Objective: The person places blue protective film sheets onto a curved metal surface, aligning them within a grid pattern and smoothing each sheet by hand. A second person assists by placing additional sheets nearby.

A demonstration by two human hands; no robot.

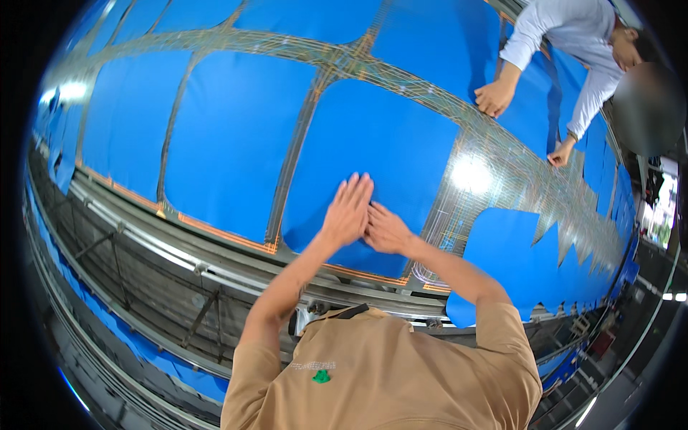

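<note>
A smooth blue sheet panel (380, 136) with rounded corners lies flat on a table surface marked with many coloured lines (408, 82). Near its front edge, my left hand (349, 210) rests palm down on the panel, fingers stretched out and pointing away from me. Close against it, my right hand (387, 229) also lies on the sheet, its fingers reaching toward the left one and partly tucked beside it. Neither hand grips anything that I can see.
More blue panels, such as one to the left (236, 129), cover the table. At right lies a blue piece with a jagged edge (502, 244). Across the table, a co-worker in white sleeves (530, 36) reaches over the surface. A metal rail (165, 229) runs along the near edge.
</note>
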